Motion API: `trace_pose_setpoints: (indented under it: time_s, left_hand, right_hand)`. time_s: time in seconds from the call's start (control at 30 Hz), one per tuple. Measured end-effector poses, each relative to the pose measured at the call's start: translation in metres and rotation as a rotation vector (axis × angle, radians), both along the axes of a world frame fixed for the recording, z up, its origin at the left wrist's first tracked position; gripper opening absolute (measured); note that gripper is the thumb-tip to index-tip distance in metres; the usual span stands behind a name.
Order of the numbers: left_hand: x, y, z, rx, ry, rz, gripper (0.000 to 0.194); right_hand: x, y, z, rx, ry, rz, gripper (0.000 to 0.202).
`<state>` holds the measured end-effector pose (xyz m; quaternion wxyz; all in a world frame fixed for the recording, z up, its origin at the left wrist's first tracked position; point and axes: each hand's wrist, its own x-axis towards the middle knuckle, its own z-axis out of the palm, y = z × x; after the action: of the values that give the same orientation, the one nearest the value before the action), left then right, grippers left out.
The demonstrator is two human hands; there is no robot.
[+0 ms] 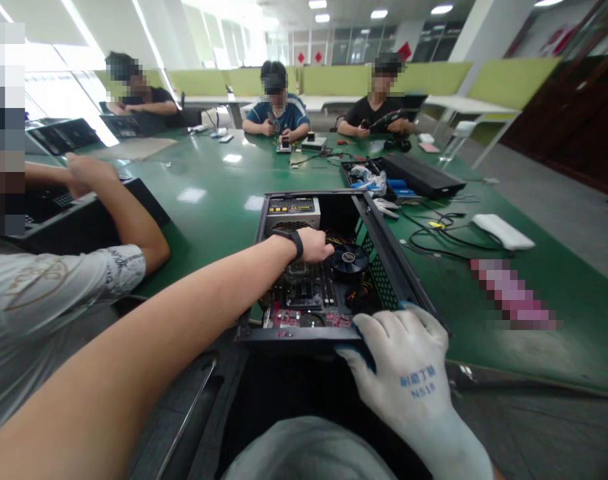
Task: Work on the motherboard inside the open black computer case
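Observation:
An open black computer case (399, 267) lies in front of me at the table's edge. Inside it are a silver power supply (294, 212), a motherboard (301, 293), a red circuit board (287, 319) and a round black cooling fan (349, 259). My left hand (314, 245), bare with a black wristband, reaches into the case just left of the fan. Its fingers are curled closed, and what they may hold is hidden. In a white and blue glove, my right hand (401, 360) grips the near edge of the case, thumb on the outer side.
Cables (434, 233), a white box-shaped device (504, 231) and a blurred pink item (514, 293) lie right on the green table (199, 220). Gloves (371, 181) sit behind the case. A co-worker's arm (134, 213) works at another case (151, 200) on the left; several people sit across.

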<state>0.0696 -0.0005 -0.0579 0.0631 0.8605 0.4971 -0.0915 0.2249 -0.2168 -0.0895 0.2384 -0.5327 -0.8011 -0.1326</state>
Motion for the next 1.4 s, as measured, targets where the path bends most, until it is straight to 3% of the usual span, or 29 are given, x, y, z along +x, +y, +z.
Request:
trace_pose_setpoints:
  time_s: [0.1,0.2,0.33,0.43,0.53,0.7,0.9,1.0,1.13,1.27,1.4]
  left_hand:
    - [-0.007,0.001,0.018,0.120,-0.160,-0.018,0.045]
    - [-0.018,-0.001,0.041,0.212,-0.371,0.097,0.037]
    - [-0.037,-0.007,0.068,0.266,-0.601,0.218,0.030]
    - [-0.051,-0.014,0.078,0.325,-0.674,0.240,0.027]
    - [-0.063,-0.017,0.075,0.374,-0.700,0.260,0.024]
    - [-0.076,-0.013,0.058,0.412,-0.725,0.304,0.023]
    - [-0.083,-0.013,0.040,0.395,-0.736,0.307,0.024]
    - [-0.089,-0.017,0.034,0.375,-0.723,0.316,0.024]
    - [-0.097,-0.019,0.031,0.363,-0.728,0.337,0.022]
    - [-0.100,-0.020,0.035,0.364,-0.763,0.346,0.019]
    - [-0.096,-0.023,0.047,0.360,-0.790,0.325,0.014]
  right_hand:
    - [0.000,0.008,0.000,0.002,-0.025,-0.009,0.027]
    - [0.000,0.029,0.002,-0.008,-0.073,-0.037,0.031]
    - [-0.002,0.084,0.006,-0.052,-0.156,-0.092,0.039]
    - [-0.005,0.138,0.009,-0.065,-0.199,-0.126,0.044]
    - [-0.009,0.196,0.012,-0.072,-0.216,-0.164,0.046]
    - [-0.022,0.280,0.017,-0.094,-0.246,-0.234,0.049]
    - [-0.041,0.346,0.025,-0.130,-0.263,-0.297,0.044]
    - [-0.045,0.360,0.027,-0.144,-0.261,-0.304,0.043]
    - [-0.044,0.358,0.029,-0.149,-0.263,-0.273,0.044]
    - [-0.042,0.334,0.028,-0.140,-0.266,-0.223,0.044]
    - [-0.042,0.293,0.021,-0.116,-0.242,-0.193,0.047]
